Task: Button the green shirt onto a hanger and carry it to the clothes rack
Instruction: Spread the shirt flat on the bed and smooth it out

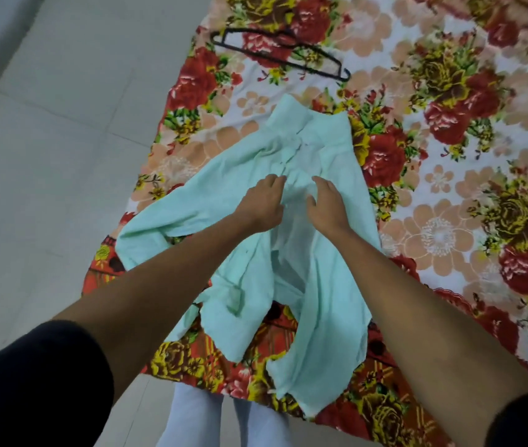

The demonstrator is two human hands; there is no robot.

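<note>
The pale green shirt [291,253] lies front up on a floral bedsheet [449,156], collar away from me and its lower front panels spread apart. My left hand [264,203] is at the shirt's chest with curled fingertips pinching the left front edge. Just to its right, my right hand [328,204] rests over the other front edge with loosely extended fingers. Whether any button is fastened is hidden by the folds. A black hanger [280,58] lies on the sheet beyond the collar, apart from the shirt.
The bed's edge runs diagonally at left, with a pale tiled floor [46,140] beside it. My legs in white trousers [224,417] stand at the bed's near edge. No clothes rack is in view.
</note>
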